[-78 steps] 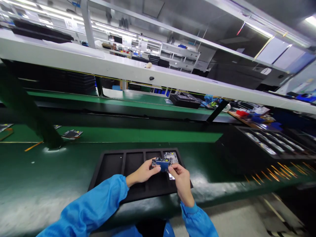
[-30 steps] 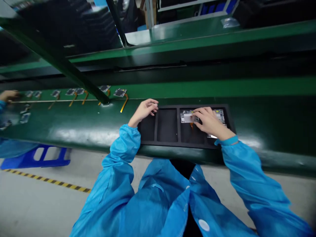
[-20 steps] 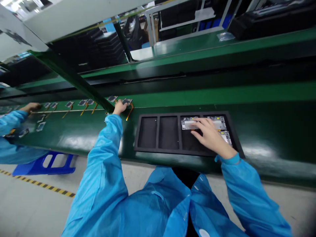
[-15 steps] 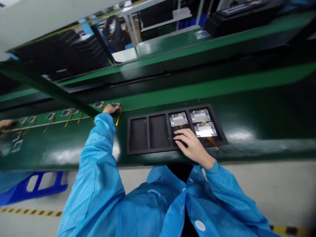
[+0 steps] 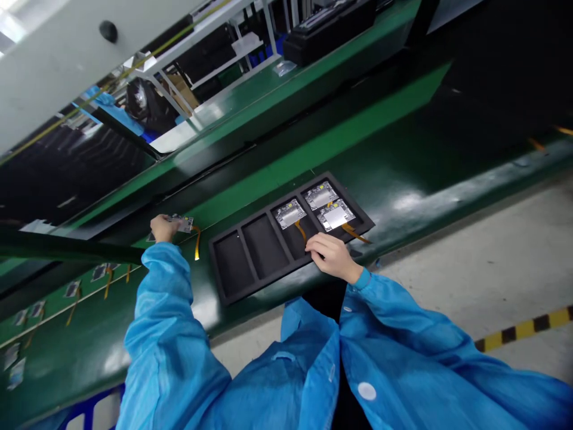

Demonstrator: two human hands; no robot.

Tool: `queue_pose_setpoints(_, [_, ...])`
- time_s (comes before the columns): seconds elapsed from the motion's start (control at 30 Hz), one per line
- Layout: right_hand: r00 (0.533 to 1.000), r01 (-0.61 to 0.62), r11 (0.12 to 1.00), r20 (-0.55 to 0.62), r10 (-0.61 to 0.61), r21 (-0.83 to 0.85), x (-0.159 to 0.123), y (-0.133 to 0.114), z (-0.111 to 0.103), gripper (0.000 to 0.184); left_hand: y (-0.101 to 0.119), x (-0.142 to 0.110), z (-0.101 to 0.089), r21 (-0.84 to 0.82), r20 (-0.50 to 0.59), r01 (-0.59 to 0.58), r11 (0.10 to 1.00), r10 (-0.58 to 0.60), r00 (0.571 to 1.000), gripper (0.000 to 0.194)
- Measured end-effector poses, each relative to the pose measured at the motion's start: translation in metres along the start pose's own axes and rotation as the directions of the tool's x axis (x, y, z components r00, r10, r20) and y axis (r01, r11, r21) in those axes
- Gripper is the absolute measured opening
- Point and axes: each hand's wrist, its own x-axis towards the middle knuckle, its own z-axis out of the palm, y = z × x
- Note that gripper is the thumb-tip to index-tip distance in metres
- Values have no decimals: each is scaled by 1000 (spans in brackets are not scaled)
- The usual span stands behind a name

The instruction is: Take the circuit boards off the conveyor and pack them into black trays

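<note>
Lifting seems the step: 1 board (image 5: 185,224) at frame left is pinched by left hand (image 5: 163,228); gentle carrying is needed; grip of right hand (image 5: 331,255) unclear

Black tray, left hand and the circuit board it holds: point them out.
Black tray (image 5: 280,236), head view, on its middle divider.
Left hand (image 5: 163,229), head view, middle of the hand.
Circuit board (image 5: 185,224), head view, on its exposed face.

Blue coat (image 5: 264,391), gathered cuffs (image 5: 363,279), white button (image 5: 367,391)
</note>
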Motion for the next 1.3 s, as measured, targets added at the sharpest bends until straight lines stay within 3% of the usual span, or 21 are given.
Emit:
queue_pose_setpoints(0.1, [998, -60, 997, -16, 59, -48, 1, -7, 2, 30, 29, -21, -11, -33, -99, 35, 999, -38, 994, 40])
queue_pose_setpoints(0.2, [995, -92, 989, 36, 96, -115, 3, -15, 7, 29, 58, -54, -13, -264, -141, -79, 961, 42, 989, 30])
queue_pose_setpoints(0.3, [989, -101, 990, 96, 111, -101, 9, -19, 10, 26, 78, -90, -4, -537, -96, -149, 831, 115, 989, 31])
queue_pose_setpoints(0.37, [989, -105, 994, 102, 105, -6, 17, -20, 9, 23, 86, -112, 6, -658, -60, -167, 734, 170, 984, 41])
queue_pose_setpoints(0.53, [990, -140, 957, 5, 144, 254, 31, -31, -14, 19, 102, -161, 33, -847, 87, -62, 528, 253, 964, 53])
queue_pose_setpoints(0.63, [983, -164, 953, -41, 180, 254, 26, -44, -35, 21, 111, -185, 47, -886, 224, 75, 457, 282, 933, 56])
queue_pose_setpoints(0.8, [952, -175, 969, -222, 211, 172, 31, -54, -53, 24, 128, -217, 73, -865, 369, 173, 472, 363, 856, 62])
queue_pose_setpoints(1.03, [943, -269, 946, -151, 297, 181, 67, -42, -35, 24, 140, -246, 101, -893, 384, 198, 403, 455, 804, 71])
queue_pose_setpoints(1.17, [918, -316, 912, -159, 364, 260, 72, -36, -29, 28, 135, -252, 104, -894, 401, 219, 392, 476, 783, 73])
queue_pose_setpoints(1.3, [910, -352, 868, -89, 405, 350, 73, -36, -31, 37, 133, -252, 103, -926, 328, 154, 344, 532, 781, 67])
